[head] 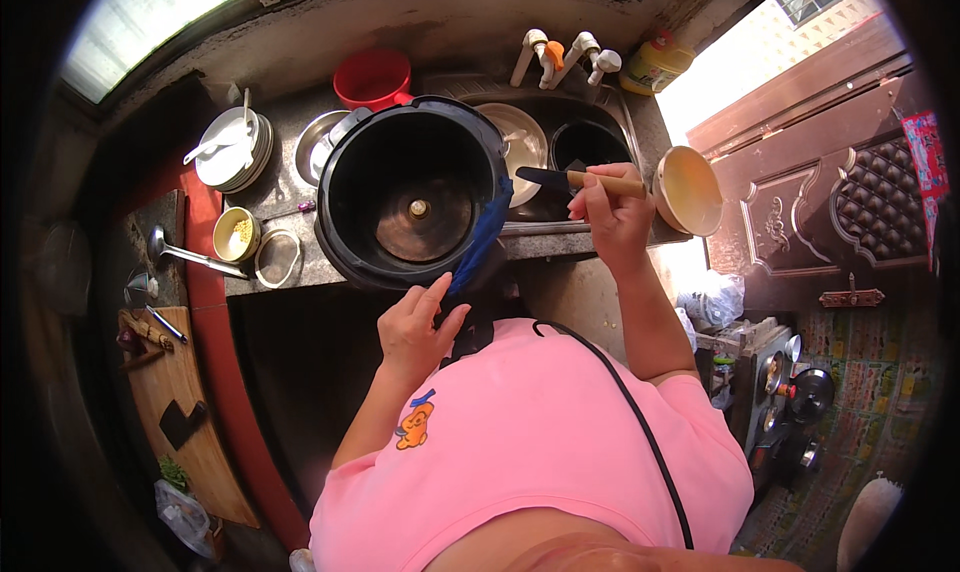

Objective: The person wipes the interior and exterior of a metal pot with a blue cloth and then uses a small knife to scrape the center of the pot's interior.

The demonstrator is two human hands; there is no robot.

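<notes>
In my right hand (pixel 616 216) is a tool with a wooden handle (pixel 607 183) and a flat dark blade (pixel 541 178). The blade points left, over the sink's edge, just right of the cooker. An electric pressure cooker body (pixel 424 249) stands before me without lid or inner pot; its round metal sensor (pixel 418 209) shows at the bottom. My left hand (pixel 416 328) is at the cooker's near rim with fingers apart, holding nothing visible. A crumpled blue cloth or plastic sheet (pixel 480 234) hangs along the cooker's right side, close to my left fingertips.
Behind the cooker are a red plastic basin (pixel 371 77) and a steel bowl (pixel 306 148). A sink (pixel 622 122) with taps (pixel 551 58) is at right, beside a tan bowl (pixel 686 191). Stacked plates (pixel 229 152), a ladle (pixel 195 257) and a cutting board with cleaver (pixel 180 424) are left.
</notes>
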